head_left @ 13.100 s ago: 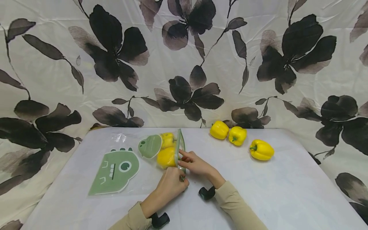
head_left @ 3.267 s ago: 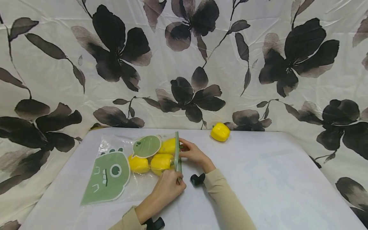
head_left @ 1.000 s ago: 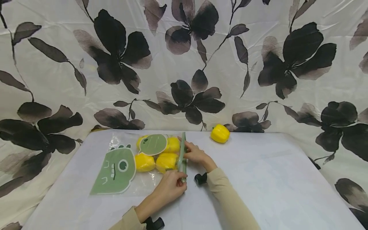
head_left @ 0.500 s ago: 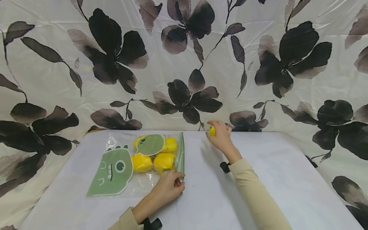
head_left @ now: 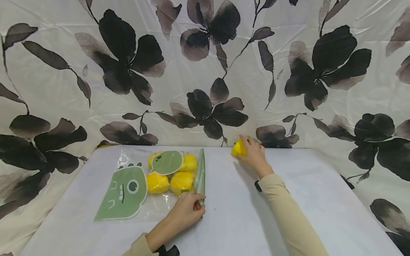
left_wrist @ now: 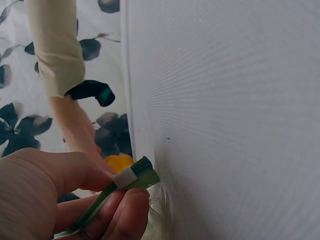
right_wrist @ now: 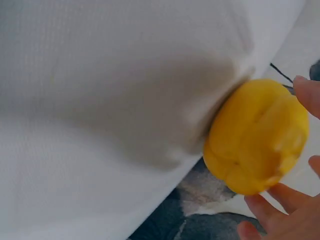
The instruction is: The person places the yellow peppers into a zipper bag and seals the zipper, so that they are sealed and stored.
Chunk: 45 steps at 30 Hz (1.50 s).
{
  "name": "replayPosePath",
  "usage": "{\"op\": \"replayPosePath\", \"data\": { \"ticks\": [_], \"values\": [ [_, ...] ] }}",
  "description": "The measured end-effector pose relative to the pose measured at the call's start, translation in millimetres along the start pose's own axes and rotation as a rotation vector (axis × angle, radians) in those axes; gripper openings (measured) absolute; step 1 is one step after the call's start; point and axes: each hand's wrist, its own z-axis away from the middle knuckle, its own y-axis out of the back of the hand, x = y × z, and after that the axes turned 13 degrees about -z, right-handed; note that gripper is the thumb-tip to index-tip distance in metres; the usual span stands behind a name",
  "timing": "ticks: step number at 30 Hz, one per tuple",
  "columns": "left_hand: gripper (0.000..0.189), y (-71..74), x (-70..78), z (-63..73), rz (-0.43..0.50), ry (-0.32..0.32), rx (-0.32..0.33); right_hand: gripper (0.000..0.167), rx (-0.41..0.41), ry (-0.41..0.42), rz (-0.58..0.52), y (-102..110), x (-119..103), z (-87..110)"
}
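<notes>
In the head view, my left hand [head_left: 185,209] pinches the near corner of a clear zip bag [head_left: 160,209] at its green zip edge [head_left: 200,170]. The left wrist view shows thumb and fingers on the green strip beside a small white slider [left_wrist: 125,177]. Several yellow bell peppers [head_left: 158,183] lie inside the bag, partly behind a green printed patch [head_left: 167,163]. My right hand [head_left: 253,154] is at a loose yellow bell pepper [head_left: 238,148] by the table's far edge. In the right wrist view its fingers are spread, fingertips at the pepper's side, thumb slightly apart from it.
A white cloth covers the table [head_left: 272,213]. Behind its far edge hangs a flower-print curtain [head_left: 205,71]. The bag bears a large green dinosaur print [head_left: 123,193] on its left part.
More peppers are in the bag than in the earliest frame. My right hand has left the bag's opening for the loose pepper, which has shifted slightly left. The left hand keeps its hold.
</notes>
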Motion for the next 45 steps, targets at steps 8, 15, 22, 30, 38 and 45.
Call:
{"op": "replayPosePath", "data": {
  "ticks": [8, 15, 22, 30, 38, 45],
  "values": [
    [0.022, 2.2, 4.6, -0.6, 0.011, -0.002, 0.000, 0.066, 0.025, -0.011, -0.003, -13.8, 3.4, 2.2],
    [0.022, 1.8, 3.8, -0.3, 0.010, -0.011, 0.003, 0.073, 0.025, -0.034, -0.030, -14.0, 7.4, 6.7],
    [0.022, 2.5, 2.5, -0.1, 0.006, -0.012, 0.004, 0.084, -0.047, -0.050, -0.110, -5.6, 9.2, 14.0],
    [0.022, 0.9, 1.6, 0.3, -0.007, -0.024, 0.021, 0.095, -0.032, -0.061, -0.317, -7.8, 22.4, 29.6],
    [0.021, 2.1, 1.7, 0.7, -0.013, -0.006, 0.011, 0.098, -0.016, -0.077, -0.529, -12.5, 33.1, 41.9],
    [0.022, 2.7, 2.0, 0.6, 0.000, 0.000, -0.005, 0.096, -0.013, -0.140, -0.683, -13.0, 35.4, 47.5]
  ]
}}
